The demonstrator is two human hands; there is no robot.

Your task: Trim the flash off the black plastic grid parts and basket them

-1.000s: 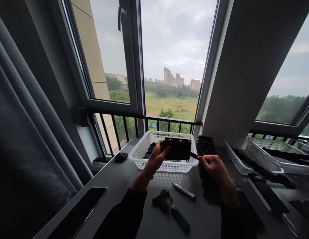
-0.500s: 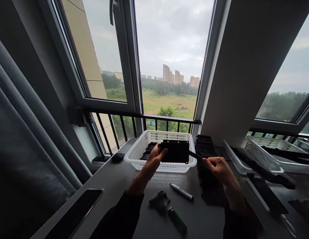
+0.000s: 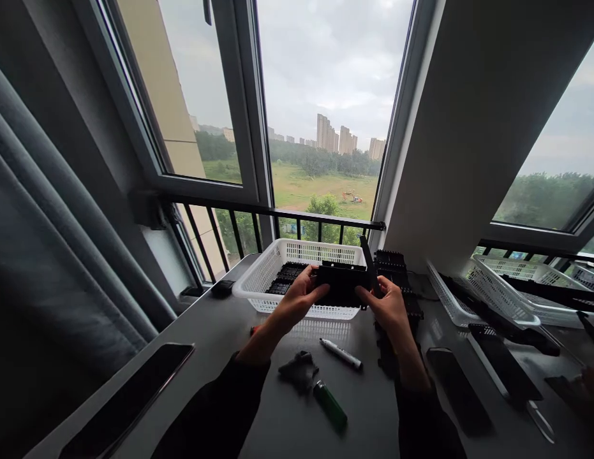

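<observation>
A flat black rectangular plastic part [image 3: 343, 285] with small tabs along its edges is held up over the front of a white plastic basket [image 3: 251, 294]. My left hand [image 3: 297, 299] is closed on its left end, thumb on the near face. Closed at the opposite end is my right hand [image 3: 387, 303], its thumb also pressing the part. A long dark flat strip-like tool [image 3: 368, 260] stands up from the right hand's fingers; its exact kind is too dark to tell. Several similar black parts [image 3: 289, 277] lie in the basket.
Near me lie a white marker [image 3: 341, 354], a green lighter [image 3: 330, 405] and a crumpled dark scrap [image 3: 299, 371]. Phones rest at left [image 3: 129, 398] and right [image 3: 459, 389]. Stacked black parts [image 3: 391, 271] stand right of the basket, with more white baskets [image 3: 452, 299] farther right.
My right hand has moved left, onto the black part's right end. The dark tool, earlier pointing left at the part's edge, now points upward. The part has tilted slightly.
</observation>
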